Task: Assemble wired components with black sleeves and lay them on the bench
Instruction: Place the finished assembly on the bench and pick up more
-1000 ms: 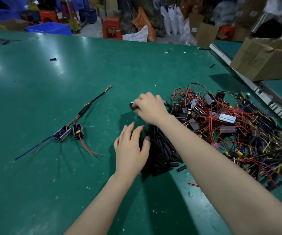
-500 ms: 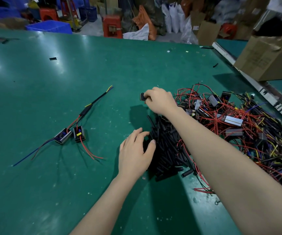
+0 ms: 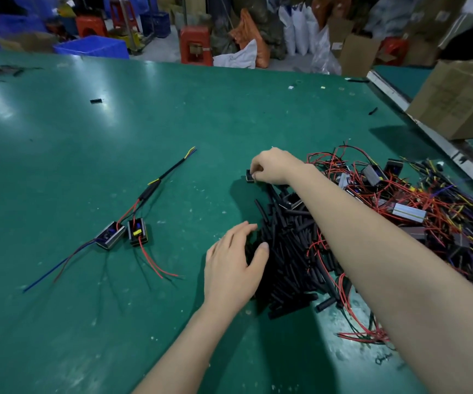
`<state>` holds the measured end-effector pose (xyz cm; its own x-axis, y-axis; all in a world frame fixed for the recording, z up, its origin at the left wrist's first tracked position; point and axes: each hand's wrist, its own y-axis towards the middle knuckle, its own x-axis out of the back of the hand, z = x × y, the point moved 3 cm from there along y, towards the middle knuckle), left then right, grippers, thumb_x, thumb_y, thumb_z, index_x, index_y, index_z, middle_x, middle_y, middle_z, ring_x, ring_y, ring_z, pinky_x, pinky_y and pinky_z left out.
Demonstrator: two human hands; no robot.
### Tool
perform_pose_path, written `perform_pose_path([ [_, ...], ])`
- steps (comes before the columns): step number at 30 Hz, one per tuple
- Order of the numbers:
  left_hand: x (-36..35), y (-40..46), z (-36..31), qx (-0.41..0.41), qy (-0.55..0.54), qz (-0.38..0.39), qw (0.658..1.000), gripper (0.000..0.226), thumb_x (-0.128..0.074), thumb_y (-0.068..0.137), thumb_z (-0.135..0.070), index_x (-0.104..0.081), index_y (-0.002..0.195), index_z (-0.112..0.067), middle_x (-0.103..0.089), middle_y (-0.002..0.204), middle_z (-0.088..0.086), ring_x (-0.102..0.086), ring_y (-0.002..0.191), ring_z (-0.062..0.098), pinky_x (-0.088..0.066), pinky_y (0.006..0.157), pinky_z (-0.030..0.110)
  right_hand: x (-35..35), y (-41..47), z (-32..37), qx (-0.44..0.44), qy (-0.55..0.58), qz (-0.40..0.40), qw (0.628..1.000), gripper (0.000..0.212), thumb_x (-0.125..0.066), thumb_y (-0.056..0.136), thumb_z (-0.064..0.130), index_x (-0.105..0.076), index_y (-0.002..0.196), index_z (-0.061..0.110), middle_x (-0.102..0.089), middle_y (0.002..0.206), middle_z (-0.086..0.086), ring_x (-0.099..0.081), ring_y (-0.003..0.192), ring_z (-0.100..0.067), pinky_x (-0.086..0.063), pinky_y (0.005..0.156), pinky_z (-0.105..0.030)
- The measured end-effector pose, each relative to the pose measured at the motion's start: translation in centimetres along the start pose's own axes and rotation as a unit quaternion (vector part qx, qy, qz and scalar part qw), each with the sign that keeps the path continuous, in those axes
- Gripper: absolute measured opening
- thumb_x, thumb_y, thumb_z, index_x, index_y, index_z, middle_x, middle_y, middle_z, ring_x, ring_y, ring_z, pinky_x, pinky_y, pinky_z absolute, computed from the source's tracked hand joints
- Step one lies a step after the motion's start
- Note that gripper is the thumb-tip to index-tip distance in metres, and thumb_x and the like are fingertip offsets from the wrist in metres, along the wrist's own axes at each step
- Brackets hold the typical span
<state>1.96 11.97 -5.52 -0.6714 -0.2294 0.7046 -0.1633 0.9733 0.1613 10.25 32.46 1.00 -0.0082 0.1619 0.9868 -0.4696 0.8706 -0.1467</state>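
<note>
Green bench (image 3: 59,322), finished wired assembly (image 3: 133,220) lying left, black sleeve heap (image 3: 286,260), tangled wired components (image 3: 417,206) right.

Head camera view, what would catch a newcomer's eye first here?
The tangle of red-wired components heaped at the right of the green bench, with black sleeves piled beside it. The right hand pinches a small black part; the left hand rests on the sleeves.

Right hand (image 3: 272,166) hides most of a small black component (image 3: 249,176); left hand's (image 3: 231,268) fingers (image 3: 260,251) cover sleeves (image 3: 289,251).
</note>
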Motion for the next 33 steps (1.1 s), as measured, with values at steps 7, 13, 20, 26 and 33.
perform_pose_path([
  [7,0.1,-0.1,-0.1,0.017,-0.029,0.002,0.999,0.036,-0.048,0.092,-0.044,-0.049,0.127,-0.034,-0.047,0.135,-0.019,-0.041,0.123,0.004,-0.022,0.102,0.024,1.4,-1.7,-2.5,-0.06,0.097,-0.094,0.989,0.019,-0.058,0.088,0.029,-0.068,0.105,0.029,-0.067,0.112,0.004,-0.055,0.11,-0.024,-0.039,0.097,-0.041],
  [13,0.2,-0.2,-0.1,0.027,-0.04,-0.001,0.999,0.034,-0.049,0.092,-0.043,-0.051,0.125,-0.034,-0.049,0.129,-0.019,-0.044,0.118,0.006,-0.026,0.098,0.026,0.1,-1.9,-3.6,-0.136,-0.042,-0.019,0.99,0.03,-0.064,0.087,0.017,-0.06,0.117,0.015,-0.064,0.11,-0.008,-0.056,0.107,-0.03,-0.032,0.096,-0.046],
  [20,0.3,-0.2,-0.1,0.035,-0.055,-0.001,0.998,0.032,-0.048,0.092,-0.043,-0.052,0.124,-0.035,-0.049,0.127,-0.021,-0.043,0.116,0.004,-0.026,0.098,0.026,0.0,-3.0,-3.9,-0.063,0.046,-0.048,0.996,0.042,-0.056,0.084,0.004,-0.054,0.123,0.019,-0.064,0.113,-0.002,-0.055,0.108,-0.027,-0.045,0.092,-0.039],
  [26,0.7,-0.3,-0.4,0.04,-0.083,-0.001,0.996,0.032,-0.048,0.092,-0.043,-0.053,0.122,-0.034,-0.049,0.122,-0.02,-0.053,0.105,0.014,-0.036,0.102,0.04,2.0,-5.4,-4.5,-0.065,0.139,-0.114,0.982,0.027,-0.059,0.091,0.022,-0.063,0.116,0.017,-0.066,0.111,-0.005,-0.058,0.106,-0.025,-0.048,0.091,-0.036],
  [33,0.6,-0.2,0.2,0.05,-0.147,-0.022,0.988,0.027,-0.053,0.092,-0.038,-0.055,0.118,-0.033,-0.052,0.12,-0.016,-0.05,0.112,0.012,-0.04,0.098,0.038,5.5,-10.3,-7.7,-0.161,0.064,-0.174,0.969,0.027,-0.058,0.088,0.028,-0.063,0.114,0.024,-0.063,0.117,-0.003,-0.053,0.114,-0.028,-0.041,0.097,-0.043],
])
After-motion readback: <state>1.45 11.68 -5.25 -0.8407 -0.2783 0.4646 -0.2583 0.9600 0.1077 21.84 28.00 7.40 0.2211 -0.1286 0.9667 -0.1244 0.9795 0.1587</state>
